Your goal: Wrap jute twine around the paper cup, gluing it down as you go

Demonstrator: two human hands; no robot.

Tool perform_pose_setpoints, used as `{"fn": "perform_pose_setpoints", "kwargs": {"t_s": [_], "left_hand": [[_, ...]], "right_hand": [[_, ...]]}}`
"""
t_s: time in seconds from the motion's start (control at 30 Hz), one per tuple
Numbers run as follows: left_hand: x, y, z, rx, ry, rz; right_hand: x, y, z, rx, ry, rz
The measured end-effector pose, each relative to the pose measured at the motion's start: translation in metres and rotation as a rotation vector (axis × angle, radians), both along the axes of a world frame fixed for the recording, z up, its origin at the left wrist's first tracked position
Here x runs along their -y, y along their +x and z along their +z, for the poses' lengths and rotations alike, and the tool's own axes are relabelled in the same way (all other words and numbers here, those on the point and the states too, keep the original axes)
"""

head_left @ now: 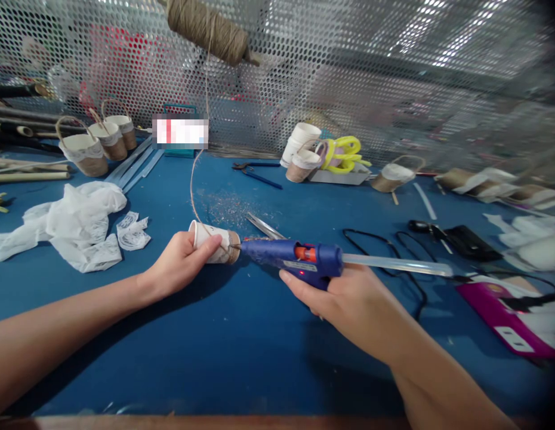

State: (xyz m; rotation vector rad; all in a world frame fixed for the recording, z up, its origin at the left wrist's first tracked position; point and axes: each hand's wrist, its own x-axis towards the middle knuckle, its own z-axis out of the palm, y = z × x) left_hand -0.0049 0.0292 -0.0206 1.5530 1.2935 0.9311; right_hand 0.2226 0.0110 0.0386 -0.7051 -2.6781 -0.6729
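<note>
My left hand [181, 257] grips a white paper cup [210, 240] lying on its side, its far end banded with brown twine. A strand of twine [193, 185] runs from the cup up to a large spool [208, 30]. In my right hand [344, 292] is a blue hot glue gun [277, 254], with a clear glue stick [398, 264] jutting from its back. The gun's nozzle meets or nearly meets the twine band; which, I cannot tell. Just behind the gun lie metal scissors [265, 226], partly hidden.
Twine-wrapped cups with handles [90, 161] stand at the back left, near white lace [76, 221]. Blue-handled pliers [257, 173], stacked white cups [299, 143] and a yellow bundle [344, 154] are at the back. A purple power strip [496, 313] and black cables lie right.
</note>
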Motion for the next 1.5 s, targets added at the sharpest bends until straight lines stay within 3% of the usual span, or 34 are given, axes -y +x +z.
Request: {"fn": "perform_pose_setpoints", "kwargs": {"t_s": [0.17, 0.3, 0.4, 0.8, 1.03, 1.5], "left_hand": [[0.003, -0.003, -0.002, -0.068, 0.115, -0.072], [0.006, -0.004, -0.001, -0.151, 0.204, -0.126], [0.008, -0.004, 0.000, -0.206, 0.262, -0.155], [0.010, -0.004, -0.002, -0.329, 0.398, -0.174], [0.010, -0.005, -0.001, -0.317, 0.376, -0.180], [0.010, -0.004, 0.000, -0.291, 0.372, -0.187]], "right_hand": [[-0.003, 0.002, -0.006, -0.056, -0.115, -0.048], [-0.002, 0.001, -0.006, -0.271, -0.597, -0.345], [0.001, -0.003, -0.003, -0.393, -0.799, -0.537], [-0.002, -0.017, 0.005, -0.560, -1.008, -0.633], [0.001, -0.012, 0.008, -0.582, -1.064, -0.711], [-0.005, -0.015, 0.006, -0.601, -1.091, -0.656]]}}
